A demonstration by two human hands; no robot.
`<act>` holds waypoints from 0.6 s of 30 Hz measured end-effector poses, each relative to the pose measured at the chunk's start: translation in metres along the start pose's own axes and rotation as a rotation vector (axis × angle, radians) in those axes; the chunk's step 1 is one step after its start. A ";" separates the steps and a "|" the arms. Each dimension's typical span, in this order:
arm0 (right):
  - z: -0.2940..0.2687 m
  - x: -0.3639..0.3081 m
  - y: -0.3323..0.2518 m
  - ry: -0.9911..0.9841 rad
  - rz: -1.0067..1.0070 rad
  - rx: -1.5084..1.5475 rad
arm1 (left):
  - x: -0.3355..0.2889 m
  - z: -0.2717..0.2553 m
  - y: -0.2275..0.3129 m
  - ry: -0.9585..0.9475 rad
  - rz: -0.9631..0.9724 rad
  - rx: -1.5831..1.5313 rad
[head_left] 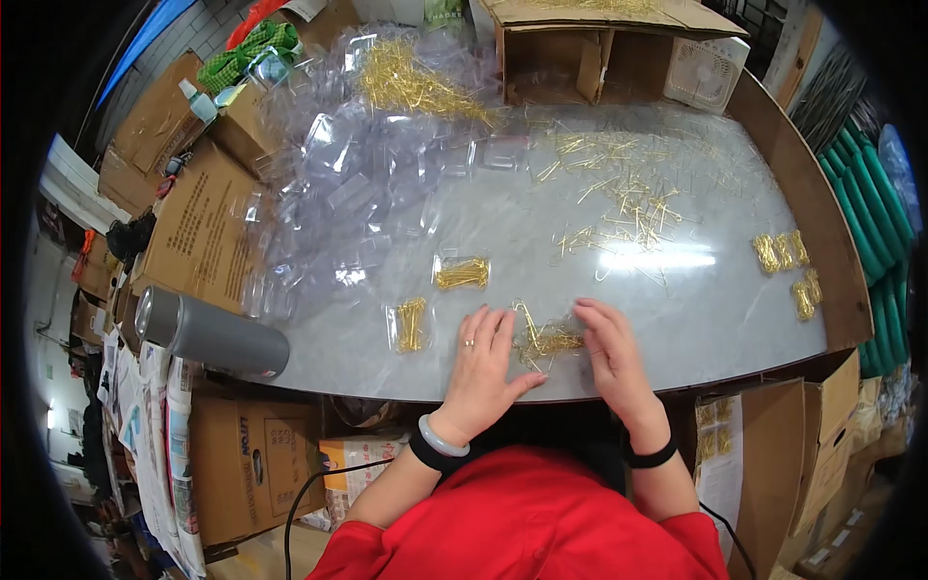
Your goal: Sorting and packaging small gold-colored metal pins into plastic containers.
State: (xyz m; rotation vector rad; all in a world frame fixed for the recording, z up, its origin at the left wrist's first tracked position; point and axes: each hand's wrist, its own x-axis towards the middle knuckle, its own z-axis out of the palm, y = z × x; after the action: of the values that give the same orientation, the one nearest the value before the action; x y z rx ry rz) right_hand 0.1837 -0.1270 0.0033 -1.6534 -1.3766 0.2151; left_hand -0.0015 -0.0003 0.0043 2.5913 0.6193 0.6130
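My left hand [480, 372] lies near the table's front edge, fingers stretched out and thumb apart. My right hand [616, 356] is opposite, its fingers extended and slightly bent, palm turned inward. Between them is a small loose heap of gold wire hooks [551, 341], with one hook standing out at its left side. My fingertips are beside the heap; whether they touch it I cannot tell. Left of my left hand, a clear plastic case [391, 332] holds a bundle of gold hooks [411, 325]. Another filled case [462, 274] lies just beyond my left fingertips.
Clear plastic cases [338, 193] pile up at the far left, topped by loose gold hooks [411, 77]. More hooks [638, 208] scatter across the far right. Small gold bundles [781, 251] sit at the right edge. A grey bottle [217, 333] lies at left; a cardboard shelf [551, 68] stands behind.
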 end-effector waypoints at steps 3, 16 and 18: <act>0.003 -0.008 -0.008 0.088 0.059 -0.118 | 0.008 0.001 0.005 -0.033 0.048 -0.052; -0.018 0.005 -0.002 -0.219 -0.038 -0.130 | 0.018 0.014 0.004 -0.044 0.180 -0.207; -0.017 0.001 -0.002 -0.153 -0.022 -0.175 | 0.017 0.014 0.005 -0.050 0.183 -0.167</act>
State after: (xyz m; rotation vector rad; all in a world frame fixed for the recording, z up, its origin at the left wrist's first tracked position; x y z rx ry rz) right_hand 0.1939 -0.1350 0.0141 -1.7953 -1.5655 0.2174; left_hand 0.0212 0.0005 0.0006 2.5131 0.3032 0.6265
